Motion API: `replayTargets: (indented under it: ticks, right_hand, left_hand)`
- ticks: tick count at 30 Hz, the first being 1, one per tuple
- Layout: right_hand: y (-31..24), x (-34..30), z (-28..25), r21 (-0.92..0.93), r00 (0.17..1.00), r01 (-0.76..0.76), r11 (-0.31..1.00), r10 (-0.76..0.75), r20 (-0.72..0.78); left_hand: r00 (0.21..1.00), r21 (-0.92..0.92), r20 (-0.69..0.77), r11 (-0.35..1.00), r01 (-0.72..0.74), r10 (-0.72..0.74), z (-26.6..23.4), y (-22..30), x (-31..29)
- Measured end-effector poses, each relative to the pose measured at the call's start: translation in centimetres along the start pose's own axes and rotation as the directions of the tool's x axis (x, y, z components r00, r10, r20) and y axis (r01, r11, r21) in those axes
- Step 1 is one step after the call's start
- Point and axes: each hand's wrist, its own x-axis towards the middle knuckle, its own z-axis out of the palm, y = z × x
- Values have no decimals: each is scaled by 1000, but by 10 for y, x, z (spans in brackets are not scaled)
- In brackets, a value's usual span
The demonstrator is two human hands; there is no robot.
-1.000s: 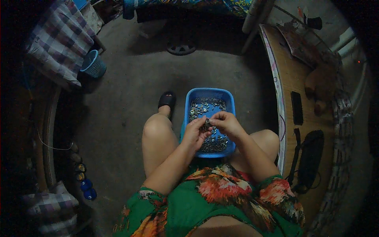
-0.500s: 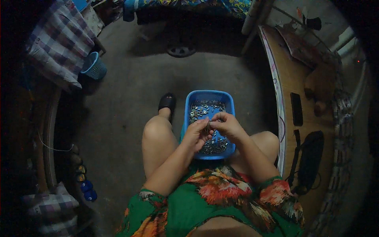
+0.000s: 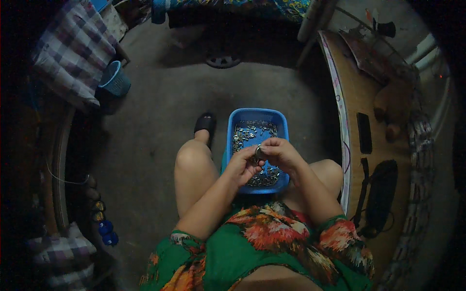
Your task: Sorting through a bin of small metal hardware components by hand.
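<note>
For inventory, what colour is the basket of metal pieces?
The basket is blue, clearest in the head view.

A person in a green floral garment [image 3: 228, 262] is sitting with knees apart. Between them, a blue basket [image 3: 257, 111] is holding many small metal pieces [image 3: 263, 178]. Above it, the left hand [image 3: 241, 165] is gripping a shiny metal item [image 3: 258, 152], while the right hand [image 3: 283, 153] is meeting it with its fingertips, any pinch too small to make out. A dark slipper [image 3: 205, 123] is covering one foot. Farther off at left, a bluish bin [image 3: 115, 83] is standing on the floor [image 3: 155, 106].
</note>
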Motion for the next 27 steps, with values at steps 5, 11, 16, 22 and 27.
replayTargets:
  ticks: [5,11,16,22,27]
  right_hand:
    - [-5,-1,2,40,1000,-7,999,6,14]
    - [1,3,-5,105,996,-37,994,29,82]
    - [-7,-1,5,-24,998,-38,999,40,58]
    - [-9,-3,12,-242,999,1,970,-9,-34]
    - [-10,-4,13,-194,979,103,976,-135,-155]
  left_hand:
    - [999,19,51,1000,7,-8,-11,-3,6]
    - [997,81,33,994,-75,73,-2,-3,4]
    - [996,138,33,987,-87,83,-11,-5,7]
    - [994,108,34,989,-104,101,-19,-6,11]
    - [978,-10,-135,987,-163,160,-2,-2,7]
